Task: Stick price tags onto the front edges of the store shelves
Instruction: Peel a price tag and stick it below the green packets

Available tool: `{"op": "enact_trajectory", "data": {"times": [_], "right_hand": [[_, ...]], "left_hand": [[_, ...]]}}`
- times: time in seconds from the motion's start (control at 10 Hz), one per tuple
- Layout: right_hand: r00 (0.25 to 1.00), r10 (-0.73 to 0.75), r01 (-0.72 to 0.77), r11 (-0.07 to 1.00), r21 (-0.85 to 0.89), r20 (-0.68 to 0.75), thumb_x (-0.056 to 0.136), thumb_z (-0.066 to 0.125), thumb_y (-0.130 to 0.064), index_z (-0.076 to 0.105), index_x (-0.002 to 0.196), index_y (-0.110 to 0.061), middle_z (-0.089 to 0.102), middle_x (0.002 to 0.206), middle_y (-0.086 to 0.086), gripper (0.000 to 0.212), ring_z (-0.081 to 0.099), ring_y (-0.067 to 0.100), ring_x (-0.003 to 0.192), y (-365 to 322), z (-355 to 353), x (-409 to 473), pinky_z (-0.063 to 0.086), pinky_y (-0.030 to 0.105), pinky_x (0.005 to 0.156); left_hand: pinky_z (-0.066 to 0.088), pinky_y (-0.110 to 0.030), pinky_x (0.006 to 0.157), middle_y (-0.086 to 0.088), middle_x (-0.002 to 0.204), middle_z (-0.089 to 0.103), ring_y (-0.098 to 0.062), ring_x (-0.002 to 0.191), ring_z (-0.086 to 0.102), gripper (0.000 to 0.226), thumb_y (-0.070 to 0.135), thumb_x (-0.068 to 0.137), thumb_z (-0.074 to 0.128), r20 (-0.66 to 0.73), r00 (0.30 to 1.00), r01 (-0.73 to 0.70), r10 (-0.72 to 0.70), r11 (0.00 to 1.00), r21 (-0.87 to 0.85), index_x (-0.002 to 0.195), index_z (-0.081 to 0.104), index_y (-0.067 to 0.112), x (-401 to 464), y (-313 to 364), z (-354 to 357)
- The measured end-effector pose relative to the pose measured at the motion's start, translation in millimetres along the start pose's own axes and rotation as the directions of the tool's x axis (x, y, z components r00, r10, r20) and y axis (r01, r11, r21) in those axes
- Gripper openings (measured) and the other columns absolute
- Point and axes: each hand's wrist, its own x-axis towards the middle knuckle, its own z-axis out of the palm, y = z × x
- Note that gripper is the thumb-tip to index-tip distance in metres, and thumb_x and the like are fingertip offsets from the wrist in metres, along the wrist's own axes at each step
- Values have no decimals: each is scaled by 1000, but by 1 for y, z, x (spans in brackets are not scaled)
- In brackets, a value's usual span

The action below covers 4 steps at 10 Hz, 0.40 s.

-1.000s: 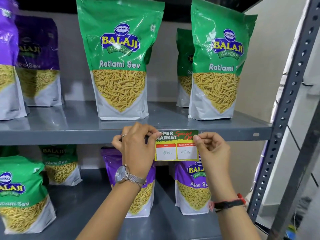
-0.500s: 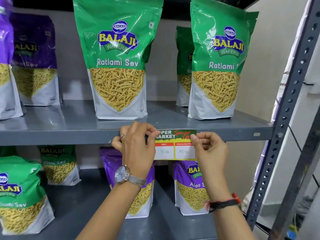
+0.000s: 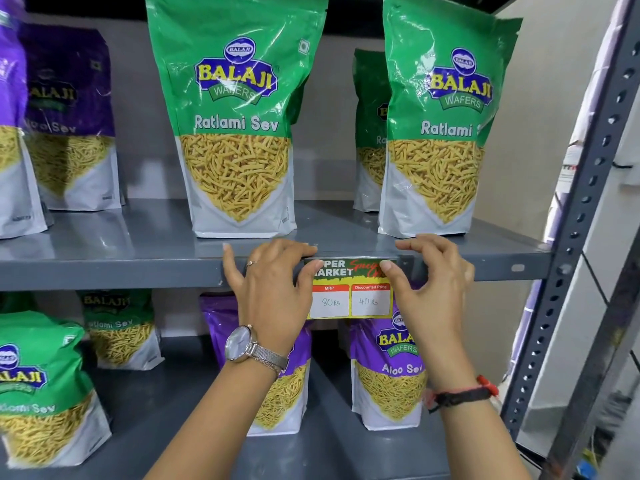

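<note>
I am pinching the upper corners of the Super Market price tag (image 3: 349,299) against the front edge of the upper shelf (image 3: 104,275). My left hand (image 3: 273,292) and right hand (image 3: 433,292) are each clamping it, thumbs on its face and fingers hooking over the lip. The tag is hanging between my hands, with a Ratlami Sev pouch (image 3: 239,133) standing above the grip. I am judging this tag nearly stuck. The edge beyond my left hand is showing no tag.

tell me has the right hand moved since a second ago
Yes. The right hand has moved up: its fingers, earlier level with the price tag, now reach over the top of the shelf edge.
</note>
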Motion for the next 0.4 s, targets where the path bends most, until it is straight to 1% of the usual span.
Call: {"op": "enact_trajectory", "data": {"times": [0.1, 0.2, 0.3, 0.4], "right_hand": [[999, 38, -36, 997, -64, 27, 74, 72, -19, 66, 83, -21, 56, 87, -3, 11, 38, 19, 87, -3, -1, 4, 17, 28, 71], [996, 76, -73, 995, -69, 51, 75, 71, -21, 66, 80, -20, 49, 82, -8, 7, 36, 17, 84, -4, -3, 9, 13, 28, 66], [990, 103, -94, 991, -90, 99, 76, 70, -22, 65, 81, -20, 51, 84, -6, 8, 42, 24, 90, -9, -4, 10, 15, 29, 69], [993, 41, -27, 992, -124, 115, 77, 69, -26, 66, 89, -20, 64, 96, 1, 14, 47, 29, 95, -14, -16, 11, 27, 35, 76]], "left_hand": [[7, -45, 98, -4, 77, 68, -31, 77, 60, 4, 17, 73, 71, 4, 1000, -23, 23, 1000, 17, 75, 67, 16, 2, -1, 0], [13, -38, 93, -5, 75, 68, -31, 75, 60, 10, 11, 70, 76, 29, 998, -48, 48, 999, 11, 74, 67, 14, 5, -1, 0], [17, -37, 91, -6, 76, 68, -32, 74, 61, 5, 15, 73, 71, 27, 996, -82, 82, 997, -4, 77, 67, 15, 6, -1, -3], [17, -40, 91, -7, 81, 70, -31, 76, 63, 18, 25, 75, 58, 59, 986, -158, 155, 987, 38, 86, 66, 13, 5, -4, -8]]}}
